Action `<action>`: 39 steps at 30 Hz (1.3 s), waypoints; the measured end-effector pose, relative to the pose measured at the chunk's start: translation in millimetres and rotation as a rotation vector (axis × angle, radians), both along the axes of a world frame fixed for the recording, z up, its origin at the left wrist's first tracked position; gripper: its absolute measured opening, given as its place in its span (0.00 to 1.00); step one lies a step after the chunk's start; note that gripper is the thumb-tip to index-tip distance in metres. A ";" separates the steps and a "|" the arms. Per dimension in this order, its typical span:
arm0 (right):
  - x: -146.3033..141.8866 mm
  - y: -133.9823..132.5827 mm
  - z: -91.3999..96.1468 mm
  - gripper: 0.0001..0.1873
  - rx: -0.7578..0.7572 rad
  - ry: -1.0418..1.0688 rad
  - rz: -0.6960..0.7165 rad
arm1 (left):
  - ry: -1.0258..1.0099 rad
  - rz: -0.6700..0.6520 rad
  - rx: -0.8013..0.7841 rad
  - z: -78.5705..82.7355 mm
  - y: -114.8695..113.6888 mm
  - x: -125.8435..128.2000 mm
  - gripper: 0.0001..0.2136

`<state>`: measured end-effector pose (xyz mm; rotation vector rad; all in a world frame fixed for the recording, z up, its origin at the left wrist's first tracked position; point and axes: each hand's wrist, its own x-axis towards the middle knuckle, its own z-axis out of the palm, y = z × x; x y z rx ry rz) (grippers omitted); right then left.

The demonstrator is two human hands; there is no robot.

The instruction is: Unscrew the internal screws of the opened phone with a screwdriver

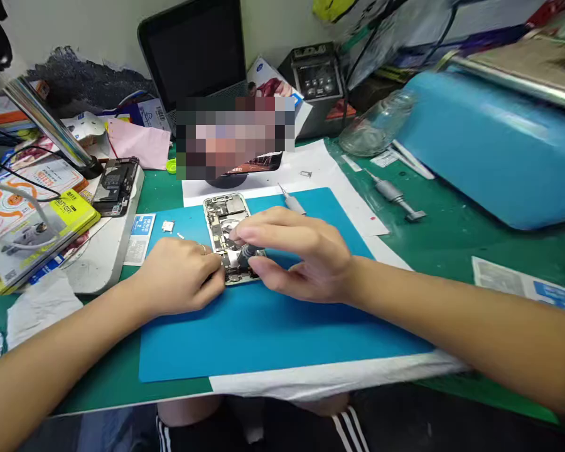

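- on one smooth blue mat (282, 339): one flat, opened phone (226, 225)
- my right hand (306, 251) pinches one dark cylindrical tool (246, 253) over it
- my left hand (176, 276) curls at its edge; grip, i can't tell

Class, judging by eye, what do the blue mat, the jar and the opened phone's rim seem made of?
Blue mat: probably silicone or rubber; matte, even colour.
Jar: likely smooth glass; see-through, with bright highlights.
Opened phone: pale rim, perhaps metal; finish too small to judge.
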<state>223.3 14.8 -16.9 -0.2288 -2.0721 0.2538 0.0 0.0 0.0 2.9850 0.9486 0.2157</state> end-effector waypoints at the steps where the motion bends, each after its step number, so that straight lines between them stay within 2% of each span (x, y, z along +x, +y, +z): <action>1: 0.1 0.6 -0.8 0.17 0.005 -0.007 -0.006 | -0.006 0.003 0.006 -1.2 1.2 0.3 0.16; 12: -1.6 1.3 -3.9 0.18 -0.028 -0.029 -0.017 | -0.027 0.002 -0.005 -4.4 3.2 -0.6 0.16; 22: -1.1 2.2 -7.4 0.24 -0.080 -0.055 -0.012 | -0.018 0.006 -0.016 -3.9 2.3 -0.3 0.16; 39: -1.6 2.2 -8.3 0.27 -0.028 -0.051 -0.004 | -0.029 -0.005 0.015 -4.4 3.2 -1.0 0.16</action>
